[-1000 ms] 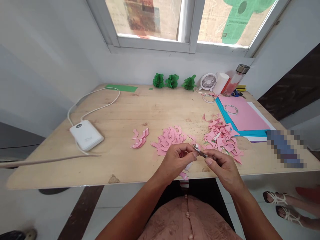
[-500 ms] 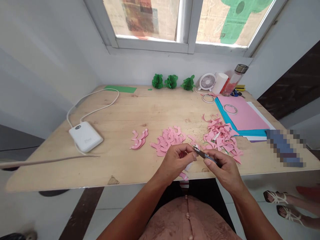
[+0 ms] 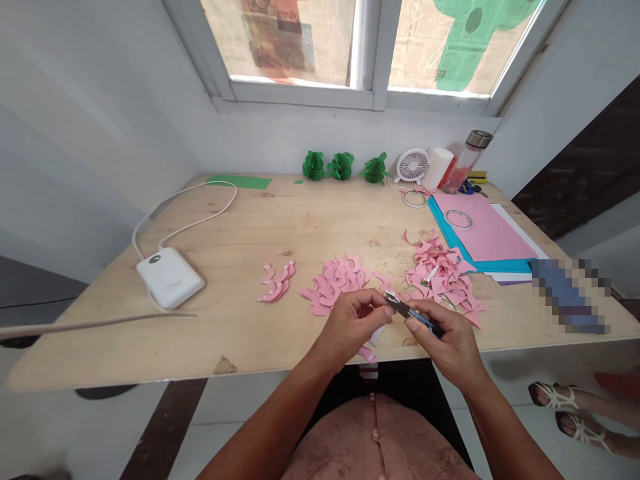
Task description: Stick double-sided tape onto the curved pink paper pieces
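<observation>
We hold both hands together at the near edge of the desk (image 3: 250, 227). Our left hand (image 3: 350, 327) is curled shut around a small pink piece (image 3: 369, 353), most of it hidden by the fingers, with a bit of pink and white showing below the palm. Our right hand (image 3: 447, 340) is closed on a slim dark tool (image 3: 410, 312) — thumb on top, tip pointing left and meeting the left fingertips; what kind of tool it is we cannot tell.

Just beyond the hands lies a heap of pink cutouts (image 3: 337, 280), with a smaller bunch (image 3: 276, 281) to its left and a pile of pink scraps (image 3: 443, 273) to its right. Farther right are paper sheets (image 3: 483, 233), pink on top, with a tape ring (image 3: 459, 219) lying on them.

On the left sits a white power bank (image 3: 170, 277) with its cable (image 3: 200, 207) looping back. Along the far edge stand three green paper balls (image 3: 343, 165), a small fan (image 3: 413, 165) and a bottle (image 3: 467, 160).
</observation>
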### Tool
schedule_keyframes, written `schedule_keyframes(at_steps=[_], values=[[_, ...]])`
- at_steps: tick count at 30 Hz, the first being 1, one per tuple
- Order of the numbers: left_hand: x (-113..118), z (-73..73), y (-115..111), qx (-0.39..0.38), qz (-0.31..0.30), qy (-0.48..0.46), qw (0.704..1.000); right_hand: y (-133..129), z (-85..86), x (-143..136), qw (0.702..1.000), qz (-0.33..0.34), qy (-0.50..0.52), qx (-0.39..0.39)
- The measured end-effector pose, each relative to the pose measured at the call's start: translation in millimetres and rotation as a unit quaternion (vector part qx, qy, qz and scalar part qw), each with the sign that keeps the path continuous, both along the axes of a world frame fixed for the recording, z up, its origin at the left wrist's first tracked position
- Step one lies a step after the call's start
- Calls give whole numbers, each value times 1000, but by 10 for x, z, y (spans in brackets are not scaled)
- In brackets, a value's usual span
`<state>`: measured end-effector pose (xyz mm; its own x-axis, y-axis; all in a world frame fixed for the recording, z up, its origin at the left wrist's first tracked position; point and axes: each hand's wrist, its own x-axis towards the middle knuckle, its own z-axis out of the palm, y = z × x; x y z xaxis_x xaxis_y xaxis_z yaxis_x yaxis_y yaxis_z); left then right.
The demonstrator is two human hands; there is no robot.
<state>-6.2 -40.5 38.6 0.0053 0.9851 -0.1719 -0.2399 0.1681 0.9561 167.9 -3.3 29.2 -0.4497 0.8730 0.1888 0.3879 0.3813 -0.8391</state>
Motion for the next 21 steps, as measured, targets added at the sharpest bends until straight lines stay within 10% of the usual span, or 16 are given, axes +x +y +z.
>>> schedule_keyframes(at_steps=[21], values=[[39,32,62,-21,5,7,1000,45,-52,34,999,-17,-13,28]])
